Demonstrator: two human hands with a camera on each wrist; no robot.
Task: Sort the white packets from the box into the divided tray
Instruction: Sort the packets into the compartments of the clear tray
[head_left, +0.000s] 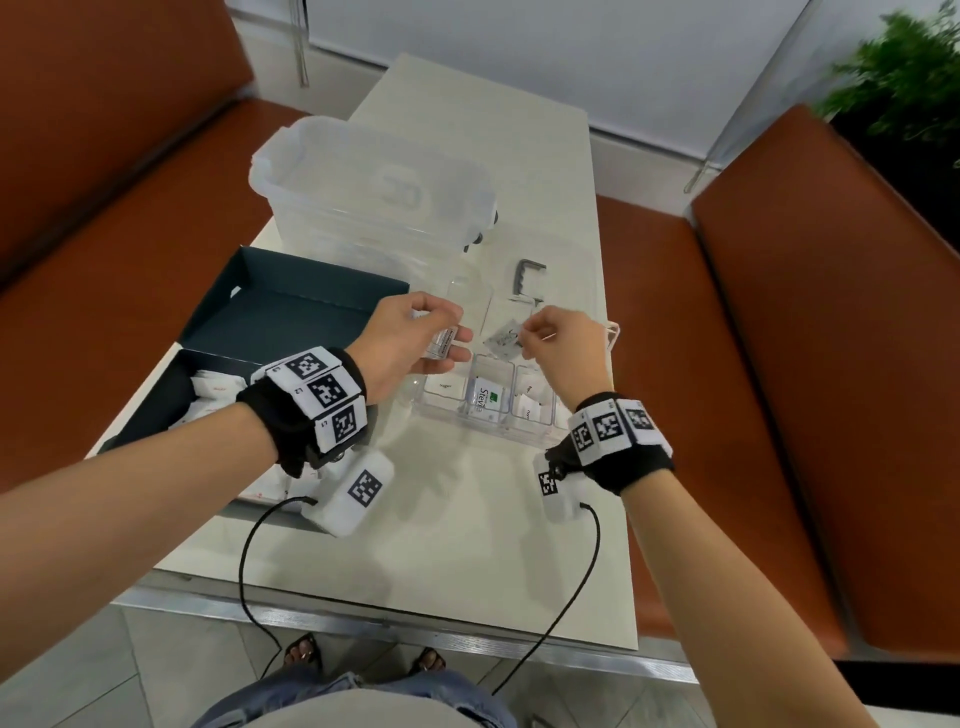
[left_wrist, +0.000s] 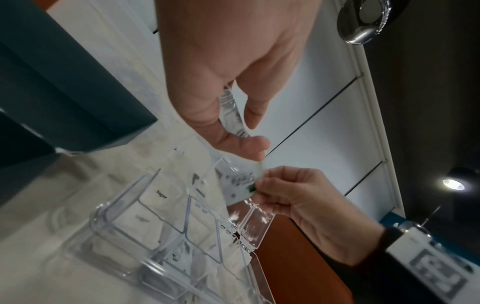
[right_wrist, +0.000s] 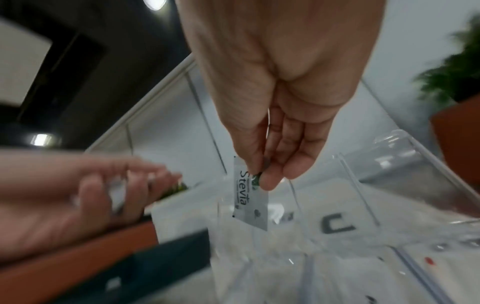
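My left hand (head_left: 451, 339) grips a small stack of white packets (head_left: 445, 344) above the left end of the clear divided tray (head_left: 519, 437). In the left wrist view the stack (left_wrist: 232, 112) sits between thumb and fingers. My right hand (head_left: 522, 340) pinches a single white Stevia packet (head_left: 502, 340) over the tray; the right wrist view shows this packet (right_wrist: 251, 205) hanging from thumb and fingertips (right_wrist: 269, 181). Some tray compartments hold packets, among them one marked Stevia (head_left: 485, 401). More white packets (head_left: 215, 389) lie in the dark box (head_left: 166, 397) on the left.
A large clear plastic tub (head_left: 374, 192) stands behind the box's open lid (head_left: 296, 312). A grey metal bracket (head_left: 527, 278) lies behind the tray. The pale table (head_left: 467, 519) is flanked by orange benches (head_left: 779, 364). Cables hang over its front edge.
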